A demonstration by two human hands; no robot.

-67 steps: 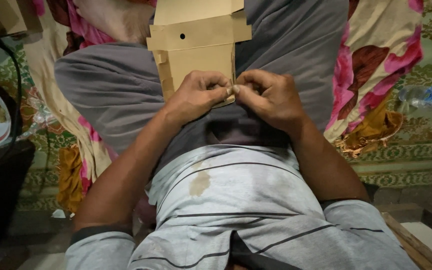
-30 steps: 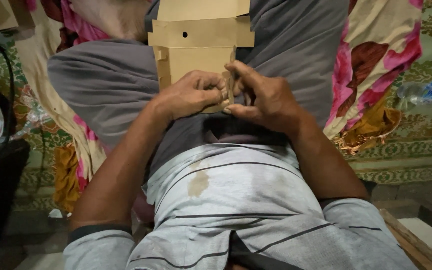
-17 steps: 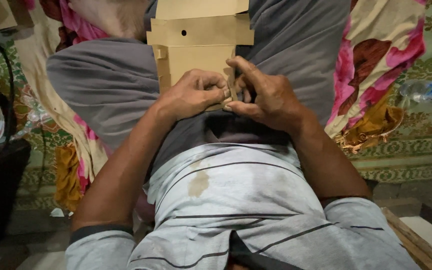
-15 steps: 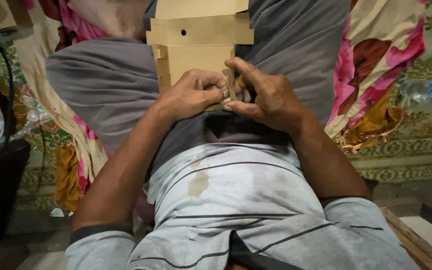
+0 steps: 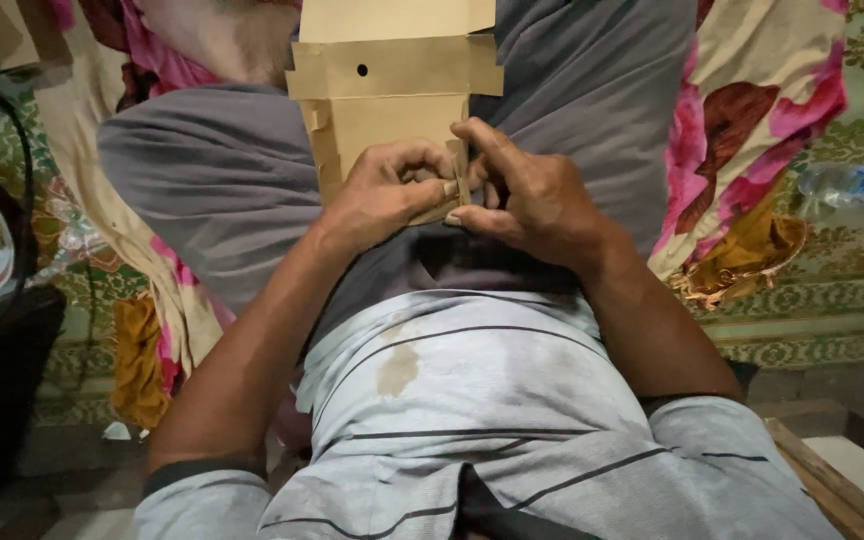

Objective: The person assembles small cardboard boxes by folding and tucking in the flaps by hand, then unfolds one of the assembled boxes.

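Little has changed since a moment ago: I see my left hand [image 5: 384, 192] and right hand [image 5: 527, 195] still pinched on the lower edge of the flat brown die-cut cardboard piece [image 5: 392, 95], which lies on my grey-trousered lap [image 5: 202, 180]. Right fingers have curled slightly tighter.

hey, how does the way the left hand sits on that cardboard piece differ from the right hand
The left hand is curled, knuckles up, its fingers tucked onto the near edge of the flat brown cardboard piece; the right hand is more open, with a finger stretched up along the cardboard's right edge. The left hand lies over the cardboard's face, the right mostly beside it, over grey cloth. Both pinch the same lower corner, fingertips meeting.
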